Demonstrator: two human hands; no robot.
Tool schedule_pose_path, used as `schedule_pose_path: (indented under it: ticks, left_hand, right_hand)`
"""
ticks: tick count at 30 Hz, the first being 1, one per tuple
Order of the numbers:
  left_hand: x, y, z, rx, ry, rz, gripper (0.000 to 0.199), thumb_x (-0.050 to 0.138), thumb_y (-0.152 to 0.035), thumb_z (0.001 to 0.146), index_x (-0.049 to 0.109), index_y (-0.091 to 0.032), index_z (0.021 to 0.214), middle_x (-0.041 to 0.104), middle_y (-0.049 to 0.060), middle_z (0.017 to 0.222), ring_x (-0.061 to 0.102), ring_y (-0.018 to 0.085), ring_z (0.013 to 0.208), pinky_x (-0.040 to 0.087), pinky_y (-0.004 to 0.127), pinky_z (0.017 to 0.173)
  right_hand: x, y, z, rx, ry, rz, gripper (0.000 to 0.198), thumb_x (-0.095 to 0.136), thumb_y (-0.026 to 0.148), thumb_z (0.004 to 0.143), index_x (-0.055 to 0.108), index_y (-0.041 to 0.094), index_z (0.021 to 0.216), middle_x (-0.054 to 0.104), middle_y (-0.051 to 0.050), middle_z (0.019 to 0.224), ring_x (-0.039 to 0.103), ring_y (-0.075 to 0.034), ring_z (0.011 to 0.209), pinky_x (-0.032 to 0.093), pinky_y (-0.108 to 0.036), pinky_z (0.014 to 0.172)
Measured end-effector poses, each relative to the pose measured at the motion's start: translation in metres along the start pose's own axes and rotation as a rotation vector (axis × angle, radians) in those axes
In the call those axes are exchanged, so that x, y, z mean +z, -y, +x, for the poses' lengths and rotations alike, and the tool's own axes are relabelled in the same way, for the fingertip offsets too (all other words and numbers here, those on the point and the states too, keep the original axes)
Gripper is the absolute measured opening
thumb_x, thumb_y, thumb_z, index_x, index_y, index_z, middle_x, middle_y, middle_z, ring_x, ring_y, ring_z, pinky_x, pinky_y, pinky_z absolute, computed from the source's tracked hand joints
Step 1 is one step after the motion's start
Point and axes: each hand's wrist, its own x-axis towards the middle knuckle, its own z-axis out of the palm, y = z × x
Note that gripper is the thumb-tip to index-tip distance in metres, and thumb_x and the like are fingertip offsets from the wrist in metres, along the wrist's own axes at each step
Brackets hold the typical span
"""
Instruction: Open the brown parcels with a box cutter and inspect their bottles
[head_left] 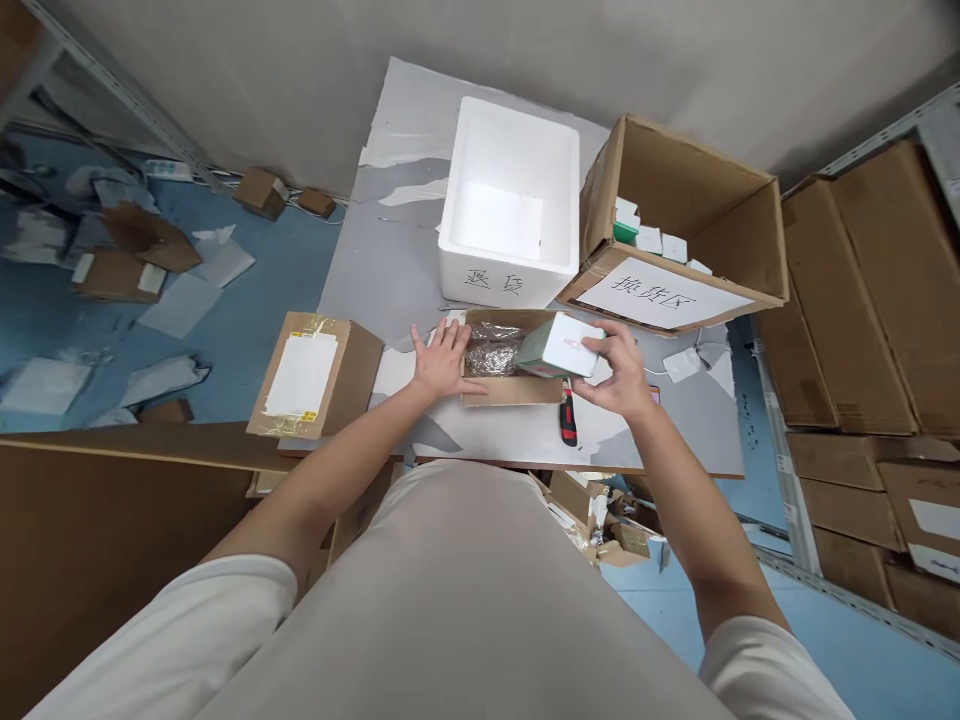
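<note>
In front of me an opened cardboard box (512,390) lies on the table, with clear plastic packing (491,358) inside. My left hand (441,362) rests on the box's left end, its fingers spread. My right hand (621,370) grips a white and green product box (571,345) by its right end. That product box sits tilted over the right part of the cardboard box; its lower left end reaches into the opening. A red and black utility knife (568,420) lies just below, close to my right hand.
A white foam box (510,270) and a large carton (675,300) holding several small white boxes stand behind. A taped, labelled carton (356,370) is at the left. Shelves with cartons (862,300) line the right side. Opened cartons and paper litter the blue floor.
</note>
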Motion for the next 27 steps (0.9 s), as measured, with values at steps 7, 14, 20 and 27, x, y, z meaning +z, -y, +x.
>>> schedule_pose_path:
  ticks: [7,14,20,27]
  left_hand:
    - [-0.009,0.003,0.027,0.009,0.017,-0.015,0.118,0.053,-0.079,0.064,0.007,-0.013,0.152,0.005,0.019,0.158,-0.003,0.044,0.144,-0.009,0.071,0.105]
    - [-0.008,-0.016,-0.006,0.029,-0.147,-0.090,0.072,0.037,-0.054,0.089,0.024,-0.014,0.149,0.017,0.015,0.157,0.006,0.032,0.146,0.000,0.063,0.113]
    - [0.043,-0.063,-0.089,0.213,-0.189,-0.391,0.078,0.054,-0.034,0.081,0.020,-0.013,0.148,0.029,0.018,0.153,0.022,0.026,0.144,0.021,0.048,0.117]
    - [0.072,-0.099,-0.081,0.036,-0.147,-0.833,0.096,0.080,-0.037,0.061,0.032,-0.017,0.141,0.045,0.015,0.141,0.045,0.030,0.130,0.039,0.043,0.107]
  right_hand:
    - [-0.024,0.024,-0.074,-0.049,-0.105,0.163,0.046,0.065,0.034,0.066,0.051,0.022,0.109,0.046,-0.019,0.127,0.049,-0.034,0.121,0.046,-0.051,0.092]
    - [0.092,0.032,-0.103,-0.072,0.062,0.317,0.044,0.061,0.022,0.067,0.049,0.022,0.110,0.049,-0.018,0.125,0.052,-0.029,0.120,0.050,-0.044,0.090]
    - [0.125,0.013,-0.093,-0.130,0.147,0.422,0.048,0.060,0.017,0.069,0.046,0.019,0.115,0.045,-0.021,0.133,0.048,-0.028,0.126,0.047,-0.043,0.097]
    - [0.111,0.008,-0.087,-0.163,0.259,0.558,0.064,0.067,0.027,0.073,0.037,0.022,0.130,0.032,-0.018,0.146,0.036,-0.029,0.136,0.041,-0.047,0.104]
